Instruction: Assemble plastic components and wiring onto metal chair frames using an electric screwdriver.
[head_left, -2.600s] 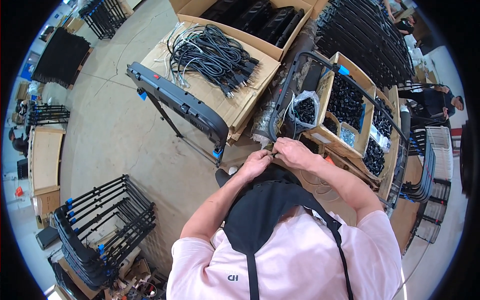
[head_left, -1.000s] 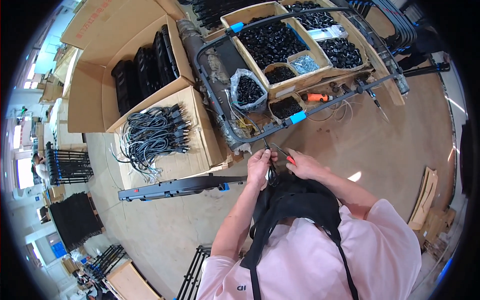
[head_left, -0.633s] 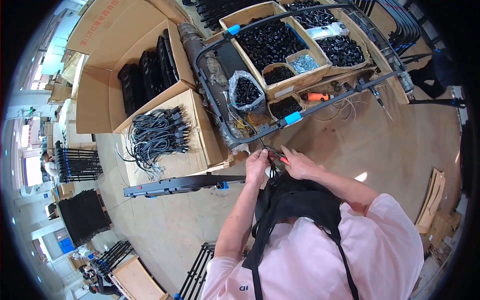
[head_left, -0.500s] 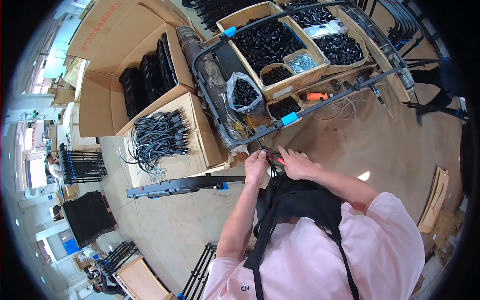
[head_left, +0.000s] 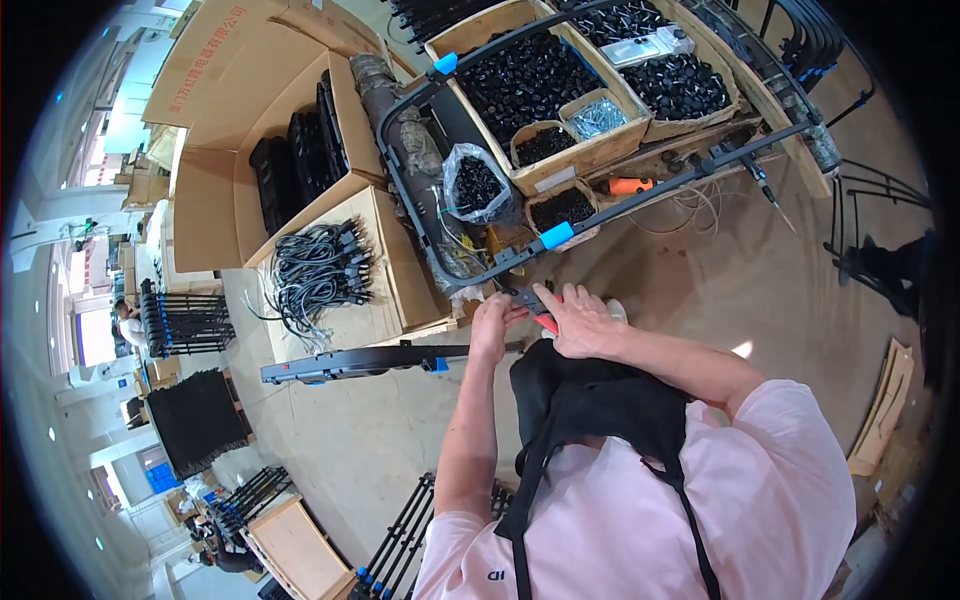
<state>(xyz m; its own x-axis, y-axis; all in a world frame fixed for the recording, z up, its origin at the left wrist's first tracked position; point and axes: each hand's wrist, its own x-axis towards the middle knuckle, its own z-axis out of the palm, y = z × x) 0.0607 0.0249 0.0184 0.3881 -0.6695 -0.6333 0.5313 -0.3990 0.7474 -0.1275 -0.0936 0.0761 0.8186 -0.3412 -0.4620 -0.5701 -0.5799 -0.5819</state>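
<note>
Pliers (head_left: 546,322) with red grips lie between my two hands, at the centre of the clock I use here, with twelve straight away from my chest. My right hand (head_left: 585,327), palm down, comes in from four o'clock; its fingers are clamped on the red grips, and the grey head of the tool points toward ten. My left hand (head_left: 489,328), at nine, has its fingers bent in close beside that head; whether they pinch anything, I cannot tell, since the spot is small and partly covered.

Just beyond, at twelve, runs the near bar of a rounded black frame (head_left: 515,259), with a bright blue clip (head_left: 557,236) wrapped around it. At eleven, within the frame's outline, a clear plastic bag (head_left: 506,208) stands open, filled with small black parts. Past it, at twelve, is a wooden tray (head_left: 600,152) of black pieces and silvery screws. An orange-handled tool (head_left: 630,186) lies at one.

Between nine and ten, a heap of dark cords (head_left: 312,275) rests on flat cardboard (head_left: 402,290). At ten, an open carton (head_left: 205,215) holds black panels. A long black panel (head_left: 365,363) stretches between eight and nine.
</note>
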